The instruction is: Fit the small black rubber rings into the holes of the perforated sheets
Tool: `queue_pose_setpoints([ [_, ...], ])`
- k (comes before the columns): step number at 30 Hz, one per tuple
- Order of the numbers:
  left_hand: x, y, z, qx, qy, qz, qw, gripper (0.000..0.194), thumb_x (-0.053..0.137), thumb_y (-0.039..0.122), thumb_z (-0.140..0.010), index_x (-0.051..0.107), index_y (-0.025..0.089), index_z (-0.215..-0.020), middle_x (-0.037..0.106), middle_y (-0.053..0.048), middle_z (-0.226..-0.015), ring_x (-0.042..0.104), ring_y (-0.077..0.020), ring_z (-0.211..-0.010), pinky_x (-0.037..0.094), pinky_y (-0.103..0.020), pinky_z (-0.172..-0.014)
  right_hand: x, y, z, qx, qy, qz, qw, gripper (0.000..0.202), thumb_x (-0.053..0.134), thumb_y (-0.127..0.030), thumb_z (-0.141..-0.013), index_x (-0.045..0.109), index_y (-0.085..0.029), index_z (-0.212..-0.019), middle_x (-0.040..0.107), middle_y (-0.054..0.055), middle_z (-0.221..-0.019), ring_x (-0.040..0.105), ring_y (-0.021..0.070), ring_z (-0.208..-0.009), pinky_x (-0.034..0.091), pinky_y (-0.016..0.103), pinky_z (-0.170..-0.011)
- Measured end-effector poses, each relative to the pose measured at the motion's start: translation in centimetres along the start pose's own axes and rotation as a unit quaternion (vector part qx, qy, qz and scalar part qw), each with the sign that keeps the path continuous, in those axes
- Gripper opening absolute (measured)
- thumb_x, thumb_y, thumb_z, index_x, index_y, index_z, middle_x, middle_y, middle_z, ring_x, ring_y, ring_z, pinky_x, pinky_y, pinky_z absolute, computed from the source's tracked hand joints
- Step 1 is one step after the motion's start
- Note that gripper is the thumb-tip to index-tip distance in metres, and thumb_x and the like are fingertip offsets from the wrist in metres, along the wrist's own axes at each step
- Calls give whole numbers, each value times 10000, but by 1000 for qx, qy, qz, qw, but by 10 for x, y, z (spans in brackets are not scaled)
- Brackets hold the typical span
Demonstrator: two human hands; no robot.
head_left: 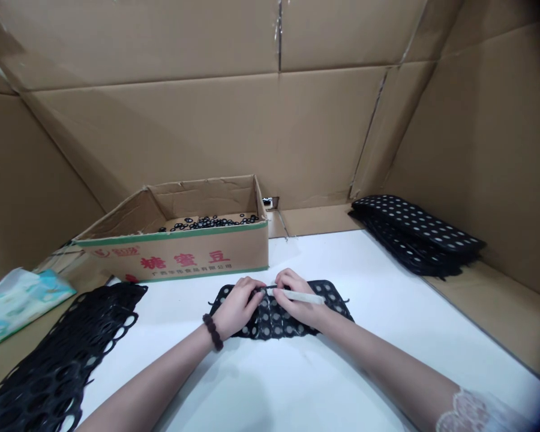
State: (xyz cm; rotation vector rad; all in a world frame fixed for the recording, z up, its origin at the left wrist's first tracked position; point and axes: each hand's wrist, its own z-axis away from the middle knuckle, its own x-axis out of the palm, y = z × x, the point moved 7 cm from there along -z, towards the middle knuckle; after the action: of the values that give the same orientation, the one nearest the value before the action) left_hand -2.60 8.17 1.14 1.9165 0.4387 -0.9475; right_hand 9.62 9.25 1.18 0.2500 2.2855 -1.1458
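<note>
A black rubber-like sheet [276,330] with rows of round pale spots lies flat on the white table in front of me. My left hand [237,305] rests on its left half, with fingers closed on the sheet near its far edge. In my right hand [297,295] is a slim white pen-like stick [305,296], its tip pointing left towards my left fingertips at the middle of the far edge. Both hands nearly meet there. Whatever small part lies between the fingertips is hidden.
Behind the hands stands an open cardboard box [207,255] with many small black rings [211,223] inside. Black sheets with large holes [67,348] are piled at the left, beside a tissue pack [24,306]. Spotted black sheets [414,231] are stacked at the right. Cardboard walls [207,132] surround the table.
</note>
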Motion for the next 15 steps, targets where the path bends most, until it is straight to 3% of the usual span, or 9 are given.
queue_pose_setpoints([
  [7,-1,-5,1,-31,3,-17,999,126,387,231,-818,489,193,-883,545,-31,-879,475,-175,-863,370,-309,-776,1,-15,3,-44,-36,18,998,115,430,-190,-795,451,-176,-683,437,34,-856,483,113,-756,404,251,-724],
  [15,0,-4,-1,-40,-7,-103,994,113,391,252,-809,482,192,-778,551,-19,-782,455,-195,-792,345,-330,-714,7,-13,1,-32,-42,106,993,116,428,-185,-788,465,-176,-679,446,32,-836,477,114,-724,406,257,-723],
])
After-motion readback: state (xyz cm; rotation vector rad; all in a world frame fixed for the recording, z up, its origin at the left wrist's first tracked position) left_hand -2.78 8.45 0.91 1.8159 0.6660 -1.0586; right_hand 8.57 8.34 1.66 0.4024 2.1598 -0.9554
